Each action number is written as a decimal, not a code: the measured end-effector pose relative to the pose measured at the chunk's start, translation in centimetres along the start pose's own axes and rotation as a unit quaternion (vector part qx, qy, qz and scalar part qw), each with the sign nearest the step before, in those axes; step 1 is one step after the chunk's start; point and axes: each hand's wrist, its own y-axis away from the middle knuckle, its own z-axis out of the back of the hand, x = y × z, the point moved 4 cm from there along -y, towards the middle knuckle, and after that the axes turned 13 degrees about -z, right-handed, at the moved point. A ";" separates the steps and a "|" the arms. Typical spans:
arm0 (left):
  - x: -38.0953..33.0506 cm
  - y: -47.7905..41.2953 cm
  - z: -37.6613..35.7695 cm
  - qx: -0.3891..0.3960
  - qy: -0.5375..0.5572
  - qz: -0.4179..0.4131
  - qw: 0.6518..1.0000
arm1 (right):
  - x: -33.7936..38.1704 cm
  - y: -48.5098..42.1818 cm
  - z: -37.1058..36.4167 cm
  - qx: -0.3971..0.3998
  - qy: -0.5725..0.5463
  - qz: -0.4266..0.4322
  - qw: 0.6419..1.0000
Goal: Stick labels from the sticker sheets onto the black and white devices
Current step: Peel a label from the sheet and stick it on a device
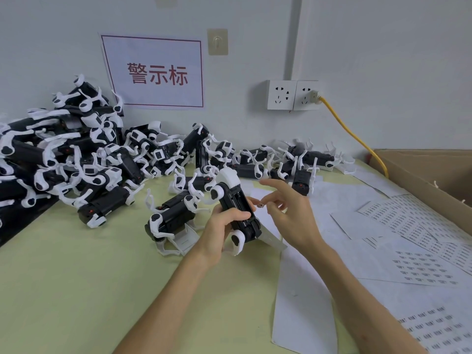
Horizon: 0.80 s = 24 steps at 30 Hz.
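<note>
My left hand grips one black and white device and holds it tilted above the green table. My right hand is just to its right and pinches a small label between thumb and fingertip, close to the device's black side. Sticker sheets with rows of small printed labels lie on the table to the right, under and beyond my right forearm. Another device lies on the table just left of the held one.
A big heap of black and white devices fills the back left, and several more lie along the wall. An open cardboard box stands at the right edge. A yellow cable runs from the wall socket.
</note>
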 end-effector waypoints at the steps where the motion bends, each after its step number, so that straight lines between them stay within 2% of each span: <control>1: 0.0 0.0 0.0 0.003 -0.002 0.000 1.000 | 0.0 0.0 0.0 0.000 -0.001 -0.003 1.000; 5: 0.1 0.1 0.0 0.012 0.004 0.007 1.000 | -0.3 -0.2 0.1 -0.008 -0.009 -0.035 0.999; 8: 0.3 0.0 0.1 0.001 0.063 0.020 0.998 | -0.6 -0.4 0.4 0.002 -0.034 -0.085 0.996; 11: -0.1 -0.2 0.4 -0.017 0.138 0.016 0.990 | -0.7 -0.6 0.4 0.066 -0.088 -0.139 0.984; 14: -0.6 -0.3 0.6 -0.025 0.151 0.000 0.988 | -0.7 -0.6 0.1 0.120 -0.139 -0.161 0.970; 24: -0.7 -0.2 0.4 -0.027 0.157 0.008 0.987 | -0.4 -0.5 0.5 0.087 -0.188 -0.158 0.965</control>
